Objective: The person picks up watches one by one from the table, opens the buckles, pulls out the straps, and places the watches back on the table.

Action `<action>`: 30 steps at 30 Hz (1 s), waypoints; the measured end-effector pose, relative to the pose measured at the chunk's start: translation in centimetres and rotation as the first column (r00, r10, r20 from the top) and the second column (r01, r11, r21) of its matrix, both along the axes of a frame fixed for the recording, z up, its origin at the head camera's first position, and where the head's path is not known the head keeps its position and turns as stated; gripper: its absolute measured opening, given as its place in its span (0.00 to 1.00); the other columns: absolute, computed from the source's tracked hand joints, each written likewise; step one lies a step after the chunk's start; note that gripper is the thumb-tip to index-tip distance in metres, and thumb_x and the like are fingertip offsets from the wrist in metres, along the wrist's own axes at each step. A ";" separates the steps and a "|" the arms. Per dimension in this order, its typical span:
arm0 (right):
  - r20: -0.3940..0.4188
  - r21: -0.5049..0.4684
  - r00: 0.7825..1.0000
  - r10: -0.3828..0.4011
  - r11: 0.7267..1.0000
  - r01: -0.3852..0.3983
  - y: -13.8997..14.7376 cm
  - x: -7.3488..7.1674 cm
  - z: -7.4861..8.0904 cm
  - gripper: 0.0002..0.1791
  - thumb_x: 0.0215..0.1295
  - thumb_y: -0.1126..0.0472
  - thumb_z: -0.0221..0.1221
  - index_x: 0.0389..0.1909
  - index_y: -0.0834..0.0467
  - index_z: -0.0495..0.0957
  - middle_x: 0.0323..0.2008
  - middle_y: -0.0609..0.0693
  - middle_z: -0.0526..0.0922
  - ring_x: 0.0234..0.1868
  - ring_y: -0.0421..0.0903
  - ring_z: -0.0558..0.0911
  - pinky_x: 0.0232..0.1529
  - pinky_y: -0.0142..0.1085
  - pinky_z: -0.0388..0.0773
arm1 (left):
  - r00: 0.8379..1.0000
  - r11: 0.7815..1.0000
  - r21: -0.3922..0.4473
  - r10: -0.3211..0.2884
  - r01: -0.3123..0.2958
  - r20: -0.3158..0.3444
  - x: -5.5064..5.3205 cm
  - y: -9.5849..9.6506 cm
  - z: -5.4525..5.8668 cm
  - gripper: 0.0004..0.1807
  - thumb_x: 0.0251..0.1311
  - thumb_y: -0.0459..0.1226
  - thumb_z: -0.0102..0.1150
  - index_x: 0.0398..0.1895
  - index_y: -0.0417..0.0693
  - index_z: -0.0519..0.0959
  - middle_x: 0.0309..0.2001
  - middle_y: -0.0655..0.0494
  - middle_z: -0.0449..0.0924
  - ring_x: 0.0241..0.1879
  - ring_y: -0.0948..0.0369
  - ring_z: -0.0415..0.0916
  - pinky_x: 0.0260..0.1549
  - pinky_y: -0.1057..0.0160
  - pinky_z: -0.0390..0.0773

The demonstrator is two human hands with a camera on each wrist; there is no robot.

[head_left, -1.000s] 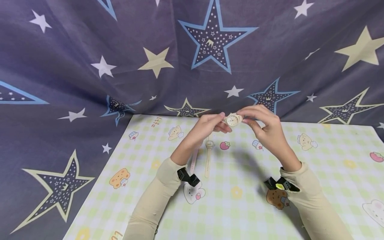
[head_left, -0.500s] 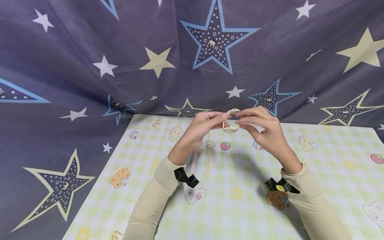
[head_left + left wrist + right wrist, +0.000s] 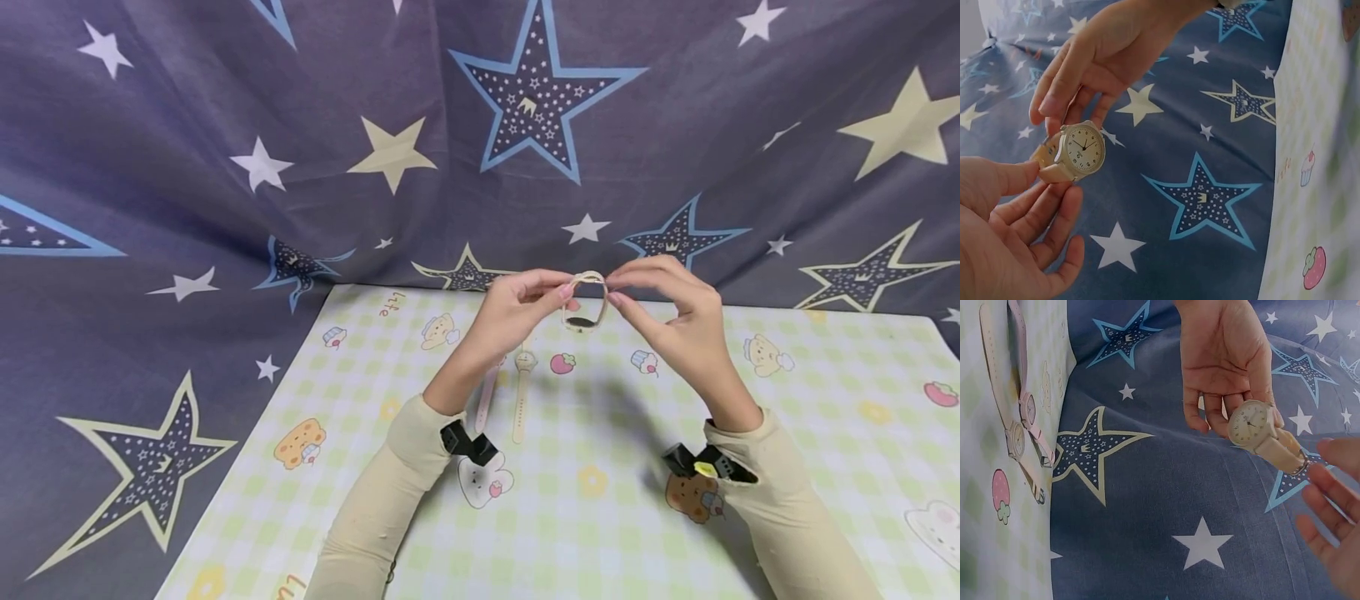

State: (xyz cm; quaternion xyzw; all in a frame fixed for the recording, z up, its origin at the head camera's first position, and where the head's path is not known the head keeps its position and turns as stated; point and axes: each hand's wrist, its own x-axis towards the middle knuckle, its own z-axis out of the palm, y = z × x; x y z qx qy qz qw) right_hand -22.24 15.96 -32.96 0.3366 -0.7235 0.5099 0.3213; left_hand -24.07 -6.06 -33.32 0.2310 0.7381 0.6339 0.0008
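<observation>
A cream wristwatch (image 3: 581, 322) is held up above the far side of the table, its strap bent into a loop. In the head view its dark case back faces up inside the loop; the left wrist view shows the round white dial (image 3: 1085, 147). My left hand (image 3: 517, 307) pinches the strap from the left, between thumb and fingers. From the right, my right hand (image 3: 681, 321) pinches the strap with thumb and forefinger near the metal buckle (image 3: 1301, 464). Below lie a cream watch (image 3: 521, 404) and a pink watch (image 3: 486, 403), stretched out flat and partly hidden by my left hand.
Under my arms spreads a green-and-white checked tablecloth (image 3: 592, 533) with printed cartoon figures. A dark star-patterned curtain (image 3: 315, 100) hangs directly behind the table's back edge and down its left side. Black wrist cameras (image 3: 469, 443) sit on both sleeves.
The held watch has rolled over: its dial faced the head camera, and now the case hangs low with its back showing. My right fingers have shifted slightly right along the strap.
</observation>
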 end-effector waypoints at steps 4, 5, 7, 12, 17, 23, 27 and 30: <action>0.062 0.009 0.996 -0.065 0.998 0.065 0.0 0.1 -0.1 0.18 0.50 0.81 0.70 0.43 0.67 0.87 0.42 0.62 0.87 0.50 0.35 0.81 0.52 0.28 0.76 | 0.996 0.999 -0.033 -0.012 0.010 -0.088 0.0 0.0 -0.1 0.13 0.72 0.36 0.60 0.54 0.41 0.84 0.41 0.44 0.90 0.45 0.60 0.85 0.51 0.59 0.80; 0.079 0.018 0.994 -0.071 0.997 0.070 0.0 0.0 -0.1 0.19 0.50 0.81 0.71 0.44 0.66 0.87 0.43 0.61 0.87 0.50 0.34 0.81 0.51 0.27 0.76 | 0.994 0.999 -0.034 -0.020 0.016 -0.105 0.0 0.0 -0.1 0.13 0.71 0.36 0.60 0.54 0.41 0.84 0.42 0.44 0.89 0.45 0.60 0.85 0.52 0.58 0.80; 0.108 0.034 0.991 -0.075 0.997 0.072 0.0 0.0 -0.1 0.21 0.51 0.80 0.71 0.48 0.64 0.86 0.43 0.60 0.88 0.50 0.33 0.81 0.51 0.27 0.76 | 0.990 0.999 -0.034 -0.032 0.028 -0.134 0.0 0.1 -0.1 0.13 0.71 0.35 0.60 0.54 0.41 0.84 0.43 0.44 0.89 0.46 0.59 0.85 0.54 0.56 0.80; 0.171 0.049 0.984 -0.043 0.998 0.035 0.1 0.1 -0.2 0.20 0.56 0.76 0.70 0.51 0.60 0.87 0.40 0.52 0.88 0.46 0.33 0.82 0.52 0.28 0.78 | 0.977 0.999 -0.039 -0.040 0.033 -0.212 0.0 0.0 -0.1 0.12 0.69 0.33 0.62 0.53 0.40 0.84 0.46 0.45 0.89 0.46 0.59 0.85 0.55 0.61 0.80; 0.197 0.044 0.980 -0.009 0.999 0.000 0.1 0.3 0.0 0.14 0.60 0.73 0.69 0.46 0.59 0.88 0.37 0.45 0.87 0.42 0.35 0.84 0.50 0.29 0.80 | 0.969 0.998 -0.058 -0.043 0.029 -0.245 0.0 0.0 -0.1 0.12 0.69 0.33 0.63 0.52 0.41 0.84 0.45 0.46 0.89 0.45 0.60 0.84 0.53 0.62 0.80; 0.192 0.068 0.981 -0.015 0.998 0.002 0.1 0.5 0.1 0.13 0.61 0.73 0.68 0.45 0.59 0.88 0.37 0.51 0.88 0.42 0.34 0.83 0.49 0.28 0.80 | 0.966 0.993 -0.105 -0.073 0.048 -0.248 0.1 -0.3 0.1 0.14 0.69 0.35 0.64 0.55 0.43 0.83 0.48 0.48 0.88 0.47 0.61 0.84 0.54 0.57 0.81; 0.180 0.085 0.984 -0.013 0.996 -0.003 0.2 0.4 0.0 0.13 0.60 0.74 0.68 0.44 0.59 0.88 0.38 0.51 0.89 0.42 0.33 0.83 0.49 0.28 0.79 | 0.965 0.992 -0.111 -0.085 0.059 -0.247 0.2 -0.3 0.2 0.15 0.67 0.36 0.66 0.56 0.47 0.83 0.45 0.51 0.89 0.47 0.62 0.83 0.54 0.55 0.80; 0.170 0.094 0.985 0.001 0.995 -0.018 0.1 0.4 -0.1 0.13 0.60 0.75 0.68 0.44 0.60 0.88 0.40 0.51 0.89 0.43 0.33 0.83 0.49 0.27 0.78 | 0.968 0.992 -0.112 -0.085 0.060 -0.238 0.2 -0.2 0.1 0.16 0.66 0.38 0.68 0.56 0.50 0.84 0.43 0.54 0.88 0.47 0.63 0.83 0.53 0.57 0.79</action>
